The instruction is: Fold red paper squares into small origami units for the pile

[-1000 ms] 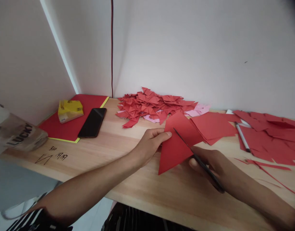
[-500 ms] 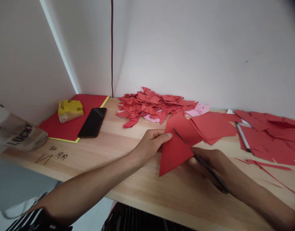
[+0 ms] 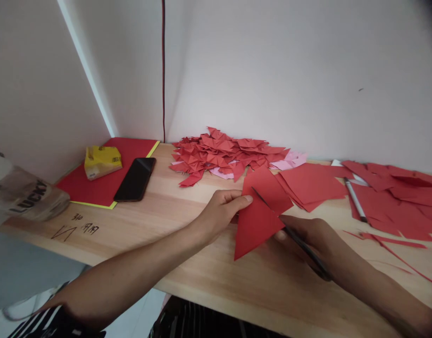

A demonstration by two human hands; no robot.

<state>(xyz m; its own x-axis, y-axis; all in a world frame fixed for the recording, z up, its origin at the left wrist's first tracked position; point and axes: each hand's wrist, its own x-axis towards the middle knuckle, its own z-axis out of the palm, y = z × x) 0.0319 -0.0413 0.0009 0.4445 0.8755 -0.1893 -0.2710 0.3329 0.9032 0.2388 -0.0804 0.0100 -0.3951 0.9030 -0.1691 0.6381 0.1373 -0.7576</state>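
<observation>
My left hand (image 3: 221,210) pinches the upper left edge of a red paper sheet (image 3: 254,220) folded into a triangle, held just above the wooden table (image 3: 188,253). My right hand (image 3: 312,239) grips black scissors (image 3: 293,237). Their thin blade runs up along the paper's right edge, tip near the sheet's top. A stack of flat red sheets (image 3: 311,185) lies just behind the hands.
A heap of small folded red pieces (image 3: 223,155) sits by the wall, with pink paper (image 3: 289,162) beside it. A pen (image 3: 355,199) and red offcuts (image 3: 402,199) lie right. At left are a black phone (image 3: 135,179), a yellow packet (image 3: 102,161) on a red board (image 3: 106,185), and a plastic bag (image 3: 24,197).
Almost nothing moved. The red triangle and both hands shifted very slightly; the scissors stay along the paper's right edge.
</observation>
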